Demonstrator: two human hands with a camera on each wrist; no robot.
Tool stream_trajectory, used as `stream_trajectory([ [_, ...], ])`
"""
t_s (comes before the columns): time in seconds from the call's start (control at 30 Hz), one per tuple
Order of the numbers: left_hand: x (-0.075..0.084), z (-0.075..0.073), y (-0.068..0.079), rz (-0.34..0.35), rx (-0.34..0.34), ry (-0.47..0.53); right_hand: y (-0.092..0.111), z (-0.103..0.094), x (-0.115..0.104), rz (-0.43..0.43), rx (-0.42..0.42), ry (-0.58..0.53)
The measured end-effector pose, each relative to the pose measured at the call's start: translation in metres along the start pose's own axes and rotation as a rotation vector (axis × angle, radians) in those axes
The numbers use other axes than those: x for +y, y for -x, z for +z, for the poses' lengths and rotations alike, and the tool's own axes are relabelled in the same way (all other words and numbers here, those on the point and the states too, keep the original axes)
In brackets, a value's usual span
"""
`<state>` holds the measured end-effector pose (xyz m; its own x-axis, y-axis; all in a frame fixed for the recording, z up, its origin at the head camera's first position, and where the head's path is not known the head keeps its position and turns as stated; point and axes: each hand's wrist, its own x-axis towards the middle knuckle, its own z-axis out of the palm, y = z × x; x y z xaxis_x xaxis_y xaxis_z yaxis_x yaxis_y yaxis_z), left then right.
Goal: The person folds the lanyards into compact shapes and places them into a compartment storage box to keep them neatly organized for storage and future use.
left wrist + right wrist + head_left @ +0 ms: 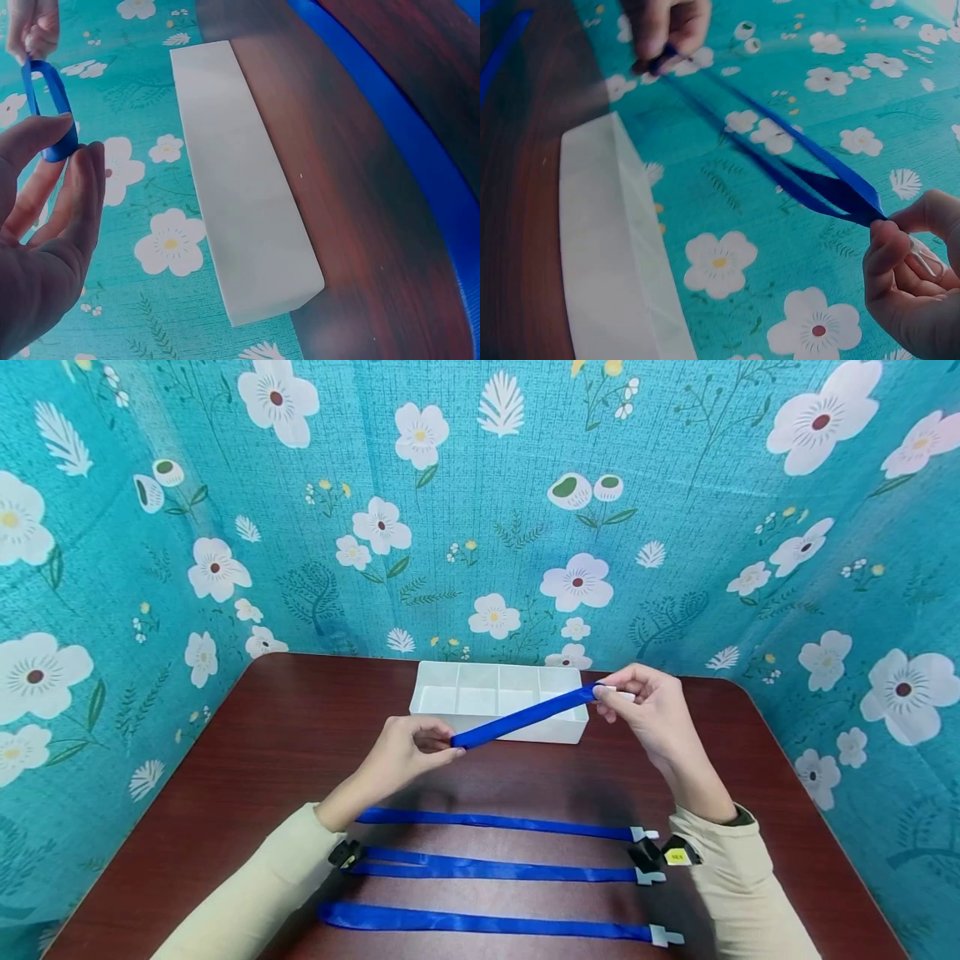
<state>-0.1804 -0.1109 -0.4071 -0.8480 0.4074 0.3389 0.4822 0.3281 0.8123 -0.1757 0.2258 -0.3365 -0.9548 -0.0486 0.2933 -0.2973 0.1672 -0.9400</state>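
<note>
A blue lanyard (525, 717) is stretched between my two hands above the table, slanting up to the right. My left hand (401, 752) pinches its looped end between thumb and fingers; in the left wrist view the two strands stand apart as a narrow loop. At the other end my right hand (651, 706) pinches the strap where it meets a white clip (928, 261), part of which shows past the fingers. Three more blue lanyards, an upper (495, 821), a middle (517, 869) and a lower one (487, 922), lie side by side on the table, white clips to the right.
A white divided tray (547, 731) stands at the back of the dark red wooden table (300, 718), behind the held lanyard. Flowered teal cloth (465, 527) hangs around the back and sides. Dark cameras sit at both wrists, over the ends of the lying lanyards.
</note>
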Motion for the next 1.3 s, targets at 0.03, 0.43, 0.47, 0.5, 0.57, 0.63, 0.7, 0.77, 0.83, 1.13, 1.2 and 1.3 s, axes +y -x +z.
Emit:
stream_trajectory([
  [0.03, 0.001, 0.0, 0.0, 0.001, 0.005, 0.005, 0.0, 0.0, 0.001, -0.007, 0.01, 0.021],
  [0.43, 0.024, -0.003, 0.0, -0.093, -0.008, 0.119, 0.007, -0.003, 0.015, -0.037, 0.082, 0.117],
  [0.47, 0.029, -0.003, 0.001, -0.099, -0.011, 0.124, 0.007, -0.003, 0.015, -0.036, 0.082, 0.109],
  [0.5, 0.035, -0.004, 0.001, -0.1, -0.013, 0.124, 0.007, -0.003, 0.016, -0.033, 0.083, 0.093],
  [0.57, 0.041, -0.006, 0.001, -0.094, -0.015, 0.126, 0.007, -0.004, 0.016, -0.026, 0.086, 0.066],
  [0.63, 0.039, -0.005, 0.0, -0.089, -0.014, 0.124, 0.008, -0.003, 0.017, -0.02, 0.087, 0.039],
  [0.7, 0.032, -0.004, -0.001, -0.094, -0.015, 0.137, 0.008, -0.003, 0.018, -0.015, 0.086, 0.012],
  [0.77, 0.022, -0.002, -0.003, -0.115, -0.023, 0.195, 0.009, -0.003, 0.019, -0.016, 0.085, 0.004],
  [0.83, 0.018, -0.002, -0.003, -0.145, -0.033, 0.281, 0.009, -0.002, 0.021, -0.011, 0.079, -0.021],
  [1.13, 0.013, -0.004, -0.006, -0.247, -0.047, 0.527, 0.011, -0.002, 0.028, -0.004, 0.065, -0.096],
  [1.2, 0.012, -0.004, -0.007, -0.254, -0.043, 0.54, 0.011, -0.002, 0.029, -0.008, 0.064, -0.097],
  [1.3, 0.012, -0.005, -0.007, -0.265, -0.033, 0.543, 0.011, -0.001, 0.031, -0.013, 0.062, -0.108],
])
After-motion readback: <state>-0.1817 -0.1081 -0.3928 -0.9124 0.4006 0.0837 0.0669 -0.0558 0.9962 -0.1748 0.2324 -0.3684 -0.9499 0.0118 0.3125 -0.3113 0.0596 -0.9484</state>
